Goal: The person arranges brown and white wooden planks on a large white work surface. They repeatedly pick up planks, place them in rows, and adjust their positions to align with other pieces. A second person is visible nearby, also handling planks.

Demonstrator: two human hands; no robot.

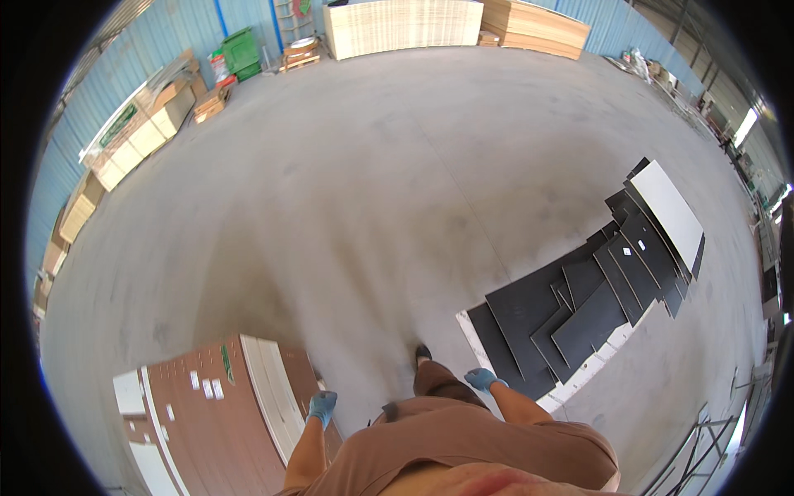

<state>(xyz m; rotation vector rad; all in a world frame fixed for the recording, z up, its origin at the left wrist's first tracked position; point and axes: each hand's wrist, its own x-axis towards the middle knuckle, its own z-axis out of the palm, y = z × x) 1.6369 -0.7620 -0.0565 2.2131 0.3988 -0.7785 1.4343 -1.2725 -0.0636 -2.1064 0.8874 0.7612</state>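
Note:
My left hand (pixel 322 406), in a blue glove, hangs beside a stack of brown panels (pixel 217 417) at the lower left. Its fingers are curled in, with nothing visible in them. My right hand (pixel 482 379), gloved in blue too, is close to the near left edge of a spread of black panels (pixel 525 318). That hand is also closed and nothing shows in it. Whether either hand touches the panels next to it, I cannot tell. The black panels overlap one another in a long fanned row running to the far right.
A white panel (pixel 666 211) lies on the far end of the black row. Between the two groups, one shoe (pixel 423 353) shows on the grey floor (pixel 347 182). Along the blue wall stand stacks of pale boards (pixel 405 29), wooden crates (pixel 141 132) and a green bin (pixel 241 54).

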